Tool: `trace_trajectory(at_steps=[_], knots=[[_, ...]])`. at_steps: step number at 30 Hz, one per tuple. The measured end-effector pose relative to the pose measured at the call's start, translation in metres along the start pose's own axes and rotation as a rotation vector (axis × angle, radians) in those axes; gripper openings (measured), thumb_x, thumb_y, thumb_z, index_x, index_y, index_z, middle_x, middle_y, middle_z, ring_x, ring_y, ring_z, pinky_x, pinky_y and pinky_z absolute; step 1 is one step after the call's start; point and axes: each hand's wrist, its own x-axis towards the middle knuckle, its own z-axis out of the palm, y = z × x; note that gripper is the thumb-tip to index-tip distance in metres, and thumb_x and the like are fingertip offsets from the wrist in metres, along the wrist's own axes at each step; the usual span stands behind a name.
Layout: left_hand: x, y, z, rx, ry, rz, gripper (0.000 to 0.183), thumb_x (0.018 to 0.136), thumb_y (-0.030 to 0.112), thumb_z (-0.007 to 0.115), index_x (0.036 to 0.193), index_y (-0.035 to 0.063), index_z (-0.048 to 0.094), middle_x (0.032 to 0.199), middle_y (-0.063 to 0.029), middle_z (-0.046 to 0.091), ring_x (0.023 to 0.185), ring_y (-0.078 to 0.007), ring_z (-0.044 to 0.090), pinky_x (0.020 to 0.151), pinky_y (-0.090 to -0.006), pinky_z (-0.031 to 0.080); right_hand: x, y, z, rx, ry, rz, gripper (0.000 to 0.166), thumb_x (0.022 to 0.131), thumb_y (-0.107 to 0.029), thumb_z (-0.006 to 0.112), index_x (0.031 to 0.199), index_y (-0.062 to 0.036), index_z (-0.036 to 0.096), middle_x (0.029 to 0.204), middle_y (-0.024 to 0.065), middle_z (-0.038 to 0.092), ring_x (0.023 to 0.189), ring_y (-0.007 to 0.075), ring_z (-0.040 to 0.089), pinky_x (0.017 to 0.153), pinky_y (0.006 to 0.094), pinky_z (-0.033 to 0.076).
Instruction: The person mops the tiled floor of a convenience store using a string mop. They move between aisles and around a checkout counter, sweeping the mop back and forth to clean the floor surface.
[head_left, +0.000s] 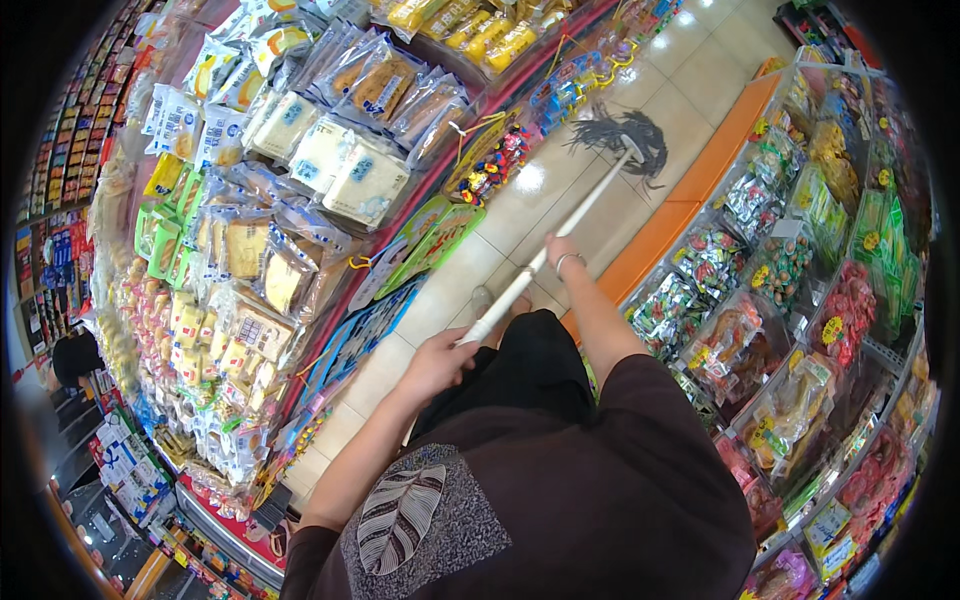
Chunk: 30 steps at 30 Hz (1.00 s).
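My left hand (437, 365) grips the upper end of a white mop handle (517, 289), close to my waist. Further down the same handle, my right hand (564, 253) is closed around it, with a bracelet at the wrist. The handle slants away from me to a round white fitting. From it a dark grey string mop head (637, 146) spreads its strands over the beige tiled floor (517, 214). The mop head lies near the orange base on the right side of the aisle.
A display of packaged bread and cakes (300, 172) runs along the left, with small toys (491, 165) hanging from its red edge. To the right, bins of bagged snacks (712, 262) stand above an orange base board (675, 217). The tiled aisle between them is narrow.
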Motion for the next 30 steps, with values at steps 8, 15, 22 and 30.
trace_trajectory(at_steps=[8, 15, 22, 30], knots=[[-0.069, -0.065, -0.050, -0.081, 0.112, -0.095, 0.038, 0.090, 0.021, 0.054, 0.123, 0.0022, 0.052, 0.071, 0.0007, 0.056, 0.053, -0.0048, 0.043, 0.046, -0.0180, 0.035, -0.073, 0.033, 0.069, -0.665, -0.519, -0.268, 0.033, 0.076, -0.028, 0.055, 0.091, 0.0004, 0.064, 0.094, 0.0218, 0.063, 0.086, 0.0329, 0.062, 0.073, 0.0407, 0.049], [-0.225, -0.116, -0.093, -0.168, 0.353, -0.383, 0.032, 0.090, 0.022, 0.053, 0.115, 0.0017, 0.056, 0.071, -0.0048, 0.061, 0.049, -0.0070, 0.050, 0.040, -0.0190, 0.038, -0.247, -0.008, 0.134, -0.236, -1.173, 0.295, 0.052, 0.083, -0.053, 0.048, 0.099, -0.0047, 0.058, 0.067, 0.0087, 0.060, 0.047, 0.0170, 0.058, 0.037, 0.0303, 0.045], [-0.205, -0.128, -0.108, -0.091, 0.418, -0.379, 0.030, 0.090, 0.027, 0.052, 0.104, 0.0015, 0.060, 0.064, -0.0046, 0.059, 0.040, -0.0075, 0.046, 0.035, -0.0195, 0.035, -0.239, -0.005, 0.162, -0.037, -1.144, 0.291, 0.034, 0.084, -0.036, 0.049, 0.083, -0.0029, 0.058, 0.060, 0.0088, 0.056, 0.043, 0.0166, 0.054, 0.035, 0.0281, 0.042], [-0.079, -0.071, -0.072, -0.012, 0.151, -0.085, 0.035, 0.089, 0.030, 0.055, 0.113, 0.0046, 0.056, 0.071, -0.0018, 0.057, 0.049, -0.0062, 0.045, 0.041, -0.0198, 0.034, -0.103, 0.002, 0.094, 0.342, -0.521, 0.225, 0.042, 0.084, -0.040, 0.052, 0.075, 0.0001, 0.054, 0.056, 0.0104, 0.052, 0.041, 0.0210, 0.050, 0.037, 0.0382, 0.043]])
